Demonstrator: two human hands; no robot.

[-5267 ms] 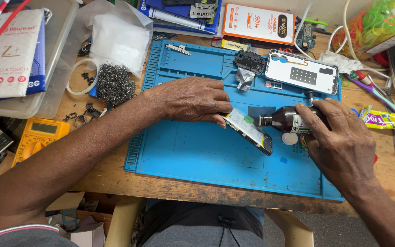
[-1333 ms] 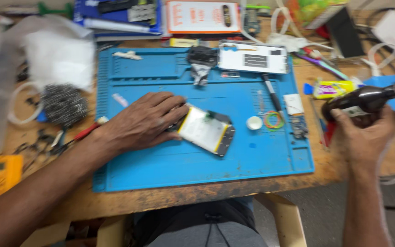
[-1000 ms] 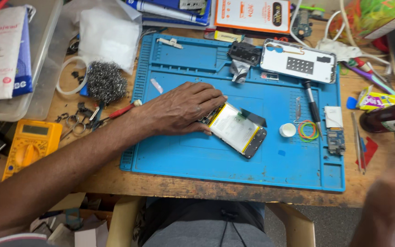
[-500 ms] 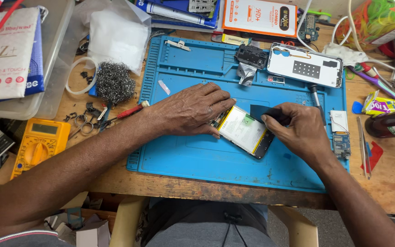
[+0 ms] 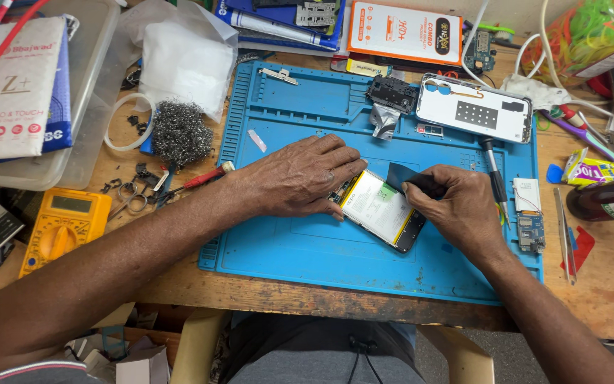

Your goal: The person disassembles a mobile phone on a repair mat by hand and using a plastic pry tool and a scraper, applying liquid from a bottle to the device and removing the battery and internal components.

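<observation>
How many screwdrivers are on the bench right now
2: a red-handled one left of the mat, a black one beside the right hand. Clutter may hide more.

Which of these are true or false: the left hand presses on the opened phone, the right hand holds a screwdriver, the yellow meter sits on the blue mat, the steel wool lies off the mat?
1. The left hand presses on the opened phone. True.
2. The right hand holds a screwdriver. False: it pinches a thin dark card at the phone's edge.
3. The yellow meter sits on the blue mat. False: it lies on the wooden table, left of the mat.
4. The steel wool lies off the mat. True.
</observation>
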